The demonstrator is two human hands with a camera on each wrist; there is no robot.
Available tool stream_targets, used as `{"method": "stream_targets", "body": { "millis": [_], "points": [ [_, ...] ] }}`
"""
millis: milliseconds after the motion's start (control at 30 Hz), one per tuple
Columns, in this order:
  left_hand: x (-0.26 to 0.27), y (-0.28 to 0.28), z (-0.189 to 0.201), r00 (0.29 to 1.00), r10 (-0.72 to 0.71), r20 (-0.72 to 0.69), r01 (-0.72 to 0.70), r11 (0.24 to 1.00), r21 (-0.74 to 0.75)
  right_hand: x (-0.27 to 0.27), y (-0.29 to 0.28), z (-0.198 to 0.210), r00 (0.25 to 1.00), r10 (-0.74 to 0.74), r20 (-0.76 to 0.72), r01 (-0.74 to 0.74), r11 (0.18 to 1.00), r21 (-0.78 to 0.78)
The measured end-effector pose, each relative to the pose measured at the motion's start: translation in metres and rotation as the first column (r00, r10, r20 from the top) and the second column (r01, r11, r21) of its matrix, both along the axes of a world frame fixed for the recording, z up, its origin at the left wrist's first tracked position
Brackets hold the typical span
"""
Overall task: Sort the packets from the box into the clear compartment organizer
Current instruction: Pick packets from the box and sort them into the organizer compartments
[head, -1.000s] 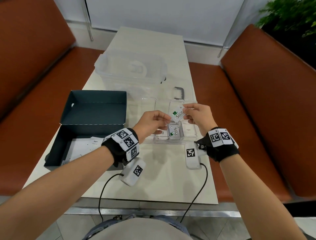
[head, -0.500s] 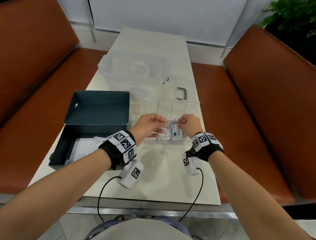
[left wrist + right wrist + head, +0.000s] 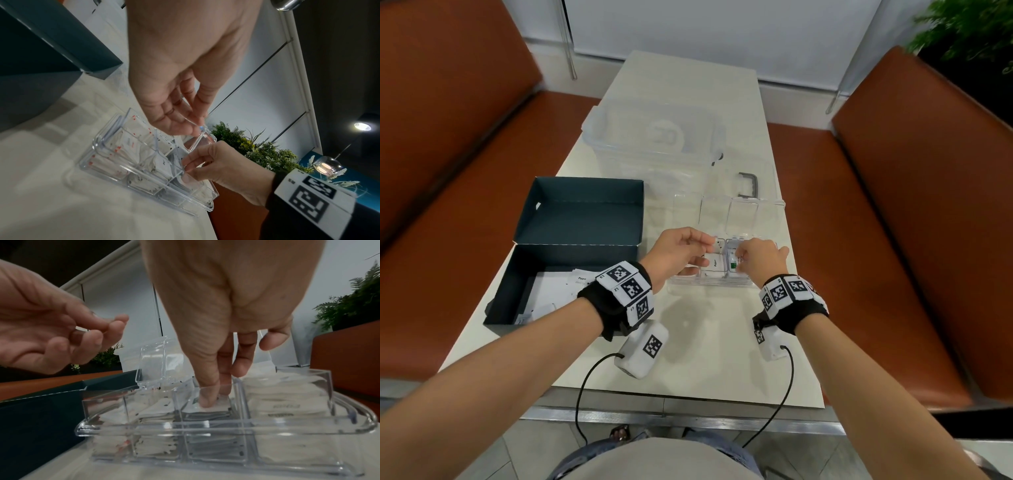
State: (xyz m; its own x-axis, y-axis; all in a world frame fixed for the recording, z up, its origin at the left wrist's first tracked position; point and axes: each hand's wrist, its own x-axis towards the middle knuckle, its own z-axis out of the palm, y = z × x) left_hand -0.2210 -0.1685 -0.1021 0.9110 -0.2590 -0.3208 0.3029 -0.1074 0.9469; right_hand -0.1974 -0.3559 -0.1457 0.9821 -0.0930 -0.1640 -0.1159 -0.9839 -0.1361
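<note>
- While the clear compartment organizer (image 3: 709,281) stands on the table (image 3: 688,349) beside the dark box (image 3: 571,240), a green-printed packet (image 3: 733,263) is pressed into a middle compartment by the right hand (image 3: 762,258), fingers extended downward.
- The left hand (image 3: 676,255) is held above the organizer, its fingertips (image 3: 196,125) pinched on a raised clear lid (image 3: 153,360).
- White packets (image 3: 558,291) are seen lying in the box.

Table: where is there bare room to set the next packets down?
Bare table lies between the organizer and the near edge, and beyond the clear bin. It is crowded where the left hand and right hand work, and beside the box.
</note>
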Motion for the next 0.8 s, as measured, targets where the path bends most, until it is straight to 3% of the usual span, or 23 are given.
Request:
{"method": "stream_targets", "body": {
  "millis": [133, 300, 467, 633, 800],
  "points": [
    [0.0, 0.006, 0.002, 1.0, -0.003, 0.002, 0.003, 1.0, -0.003, -0.001, -0.003, 0.008, 1.0, 0.008, 0.001, -0.008, 0.997, 0.075],
    [0.005, 0.02, 0.011, 1.0, 0.007, 0.029, -0.007, 1.0, -0.002, -0.004, -0.009, 0.037, 0.992, -0.013, 0.126, -0.018, 0.97, 0.244],
    [0.013, 0.041, 0.027, 0.997, 0.014, 0.07, -0.014, 1.0, 0.009, -0.002, 0.014, 0.079, 0.974, 0.085, 0.212, -0.171, 0.886, 0.431],
    [0.024, 0.089, 0.042, 0.989, -0.056, 0.139, 0.032, 0.985, 0.171, 0.003, 0.065, 0.106, 0.956, 0.186, 0.229, -0.28, 0.813, 0.51],
    [0.026, 0.164, 0.038, 0.97, -0.099, 0.224, -0.005, 0.905, 0.425, 0.009, 0.135, 0.101, 0.93, 0.314, 0.189, -0.365, 0.754, 0.546]
  ]
}}
